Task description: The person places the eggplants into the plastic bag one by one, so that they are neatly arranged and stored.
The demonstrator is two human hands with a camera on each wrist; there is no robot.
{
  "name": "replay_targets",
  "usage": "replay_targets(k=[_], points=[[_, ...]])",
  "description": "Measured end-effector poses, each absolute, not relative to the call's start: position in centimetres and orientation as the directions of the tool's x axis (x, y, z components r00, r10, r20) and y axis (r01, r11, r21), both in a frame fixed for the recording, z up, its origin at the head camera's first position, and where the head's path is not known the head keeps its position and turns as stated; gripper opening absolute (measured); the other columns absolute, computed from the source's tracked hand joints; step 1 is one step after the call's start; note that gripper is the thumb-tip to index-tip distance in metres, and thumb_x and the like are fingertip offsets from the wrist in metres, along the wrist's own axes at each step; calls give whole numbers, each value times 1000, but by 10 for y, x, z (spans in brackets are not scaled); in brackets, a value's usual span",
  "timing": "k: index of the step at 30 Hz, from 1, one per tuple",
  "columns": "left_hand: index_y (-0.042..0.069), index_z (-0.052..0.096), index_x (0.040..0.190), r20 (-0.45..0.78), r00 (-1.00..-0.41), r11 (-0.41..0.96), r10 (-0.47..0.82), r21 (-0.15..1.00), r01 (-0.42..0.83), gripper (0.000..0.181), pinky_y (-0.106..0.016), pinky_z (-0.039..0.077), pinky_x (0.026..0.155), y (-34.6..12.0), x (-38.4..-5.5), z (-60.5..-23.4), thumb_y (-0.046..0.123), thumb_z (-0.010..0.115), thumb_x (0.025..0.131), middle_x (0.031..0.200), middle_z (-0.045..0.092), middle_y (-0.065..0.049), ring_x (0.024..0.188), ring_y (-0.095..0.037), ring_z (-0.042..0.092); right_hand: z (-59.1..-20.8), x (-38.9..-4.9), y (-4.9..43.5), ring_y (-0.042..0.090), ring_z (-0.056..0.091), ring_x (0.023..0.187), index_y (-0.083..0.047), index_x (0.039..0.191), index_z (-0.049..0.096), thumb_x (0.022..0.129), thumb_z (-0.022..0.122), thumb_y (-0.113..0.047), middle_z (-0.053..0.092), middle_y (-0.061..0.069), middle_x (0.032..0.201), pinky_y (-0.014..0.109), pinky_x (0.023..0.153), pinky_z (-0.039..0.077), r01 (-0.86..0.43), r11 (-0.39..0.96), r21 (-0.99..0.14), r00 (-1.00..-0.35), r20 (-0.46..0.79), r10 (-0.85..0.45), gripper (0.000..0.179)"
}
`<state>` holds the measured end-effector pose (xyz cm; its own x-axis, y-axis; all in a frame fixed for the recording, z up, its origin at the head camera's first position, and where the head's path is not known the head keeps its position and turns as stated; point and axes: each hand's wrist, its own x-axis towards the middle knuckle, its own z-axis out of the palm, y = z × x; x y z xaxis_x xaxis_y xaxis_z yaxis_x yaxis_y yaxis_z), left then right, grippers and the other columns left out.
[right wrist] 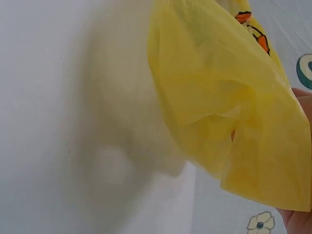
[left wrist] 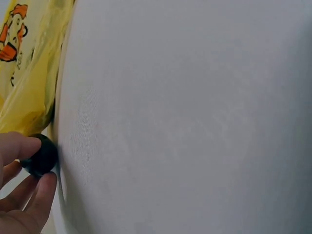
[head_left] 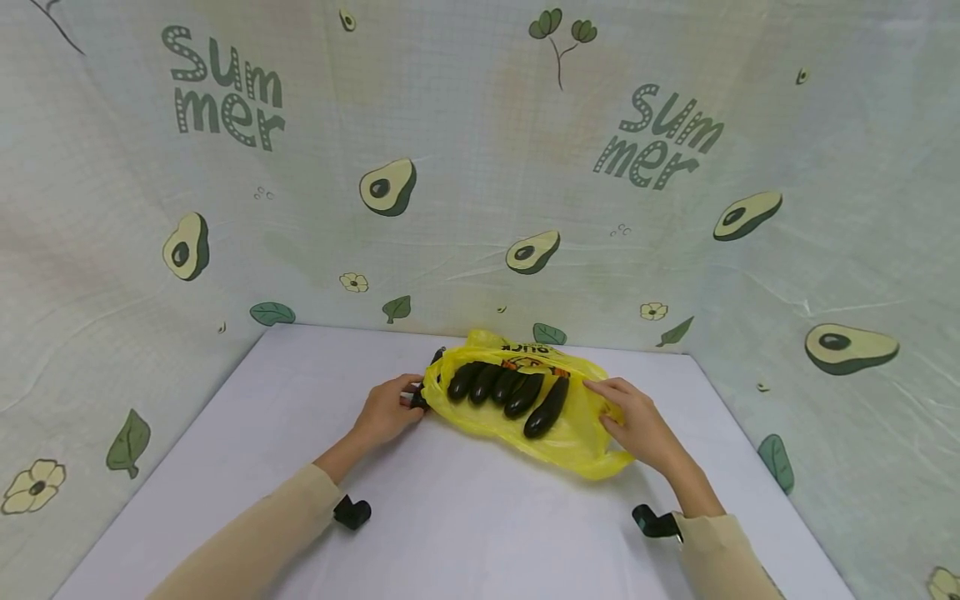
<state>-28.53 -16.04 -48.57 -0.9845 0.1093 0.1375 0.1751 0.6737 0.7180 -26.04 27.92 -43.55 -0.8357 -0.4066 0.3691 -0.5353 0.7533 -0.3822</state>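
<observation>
A yellow plastic bag (head_left: 573, 450) lies on the table with its mouth facing me. Several dark, glossy eggplants (head_left: 547, 408) sit side by side inside it. Just outside the bag's left edge, my left hand (head_left: 385, 412) pinches another eggplant (left wrist: 45, 157); its rounded end shows between thumb and fingers in the left wrist view. At the opposite side, my right hand (head_left: 637, 421) holds the bag's edge up. In the right wrist view the raised plastic (right wrist: 204, 92) covers most of that hand.
The white table (head_left: 480, 533) meets a printed cloth backdrop (head_left: 450, 117) behind and at both sides. Black wrist camera mounts (head_left: 352, 512) stick out from both sleeves, low over the table.
</observation>
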Motion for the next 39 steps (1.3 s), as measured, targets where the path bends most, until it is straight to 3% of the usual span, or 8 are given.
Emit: replay_targets(k=[8,17,39], points=[[10,65,145,125,-984,684,128,708,179,59,-48,57,95,-175,-285,-486,0,76,88,135,69,-15,108,-26,68,-435,-260,280,27,64,106,-5,147,63,87,76,14,66,14,129,46,89,60,-521,762,-385,-846,353,-400,64],[8,66,142,126,-985,658,120,733,174,56,-49,57,96,-173,-283,-488,14,85,90,132,70,-16,109,-29,70,-437,-261,281,26,65,104,-4,146,63,86,77,14,67,15,128,44,86,60,-537,753,-380,-833,380,-402,64],[11,63,145,101,-994,674,33,733,96,48,-53,54,100,-198,-276,-478,12,74,99,141,66,-19,120,-36,66,-434,-260,280,29,65,110,-5,146,63,87,77,13,66,14,130,49,93,59,-520,765,-380,-845,361,-395,63]])
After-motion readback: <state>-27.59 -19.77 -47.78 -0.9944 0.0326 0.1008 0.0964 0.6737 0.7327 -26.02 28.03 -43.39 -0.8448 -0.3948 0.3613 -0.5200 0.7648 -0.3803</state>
